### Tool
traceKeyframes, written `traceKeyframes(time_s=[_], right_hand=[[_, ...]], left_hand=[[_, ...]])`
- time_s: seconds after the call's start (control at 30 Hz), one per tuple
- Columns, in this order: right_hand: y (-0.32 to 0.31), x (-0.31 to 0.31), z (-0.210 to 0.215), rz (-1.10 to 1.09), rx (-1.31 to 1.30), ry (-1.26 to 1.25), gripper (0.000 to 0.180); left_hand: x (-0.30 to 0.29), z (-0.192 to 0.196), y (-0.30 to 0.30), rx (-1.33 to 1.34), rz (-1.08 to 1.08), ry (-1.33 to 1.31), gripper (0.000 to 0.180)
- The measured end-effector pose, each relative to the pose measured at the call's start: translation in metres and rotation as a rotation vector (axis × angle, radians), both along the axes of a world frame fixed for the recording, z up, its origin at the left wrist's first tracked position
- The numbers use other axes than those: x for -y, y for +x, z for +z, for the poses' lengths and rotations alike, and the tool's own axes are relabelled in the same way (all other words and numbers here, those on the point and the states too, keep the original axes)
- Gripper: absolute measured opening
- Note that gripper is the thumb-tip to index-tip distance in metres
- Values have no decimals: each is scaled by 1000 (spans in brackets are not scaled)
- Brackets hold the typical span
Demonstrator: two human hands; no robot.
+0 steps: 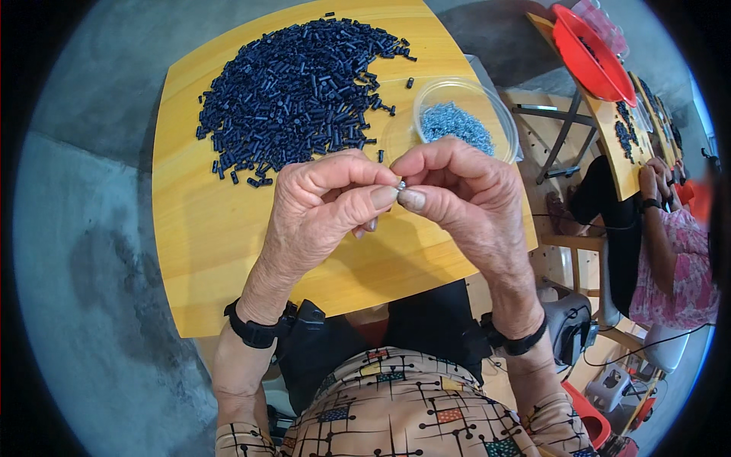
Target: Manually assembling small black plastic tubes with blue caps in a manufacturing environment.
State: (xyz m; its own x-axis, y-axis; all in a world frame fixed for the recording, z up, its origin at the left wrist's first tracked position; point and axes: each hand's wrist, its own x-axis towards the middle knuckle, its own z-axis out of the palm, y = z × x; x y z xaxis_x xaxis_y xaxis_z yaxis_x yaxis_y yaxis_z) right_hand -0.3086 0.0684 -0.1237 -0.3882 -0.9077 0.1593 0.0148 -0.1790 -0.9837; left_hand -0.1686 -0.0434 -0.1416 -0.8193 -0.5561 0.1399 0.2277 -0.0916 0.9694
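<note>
The small metal piece (400, 185) pinched between the left hand (320, 209) and right hand (464, 202) is mostly hidden by fingertips, too small to identify. At three o'clock, a neighbouring person (674, 259) is cut off by the rim.

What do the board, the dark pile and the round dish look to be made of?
Board: probably wood or laminate, with yellow grain streaks and a light sheen. Dark pile: short navy tubes, likely plastic, matte with faint glints. Round dish: clear plastic, apparently; the board shows through its thin wall, and small grey pieces lie inside.
</note>
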Motion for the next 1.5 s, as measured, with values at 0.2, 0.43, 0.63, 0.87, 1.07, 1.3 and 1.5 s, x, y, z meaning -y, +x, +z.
traceKeyframes(time_s=[0.2, 0.43, 0.63, 0.87, 1.07, 1.3, 1.5], right_hand=[[14, -1, -4, -24, -37, -92, 13], [15, -8, -3, 38, 34, -112, 12], [17, -13, -8, 278, 711, -130, 13], [22, -18, -15, 343, 847, -173, 13], [26, -25, -6, 330, 843, -124, 14], [25, -30, 1, 264, 644, -43, 16], [32, -28, 7, 153, 316, 6, 18]], left_hand=[[-7, 4, 11, 28, 49, -11, 8], [-16, 13, 20, 67, 84, -30, 11], [-25, 14, 27, -31, 119, 215, 22], [-35, 17, 29, -95, 28, 382, 23], [-40, 16, 30, -138, 79, 389, 18], [-43, 9, 35, -93, 146, 401, 18], [-41, 8, 42, -9, 150, 161, 19]])
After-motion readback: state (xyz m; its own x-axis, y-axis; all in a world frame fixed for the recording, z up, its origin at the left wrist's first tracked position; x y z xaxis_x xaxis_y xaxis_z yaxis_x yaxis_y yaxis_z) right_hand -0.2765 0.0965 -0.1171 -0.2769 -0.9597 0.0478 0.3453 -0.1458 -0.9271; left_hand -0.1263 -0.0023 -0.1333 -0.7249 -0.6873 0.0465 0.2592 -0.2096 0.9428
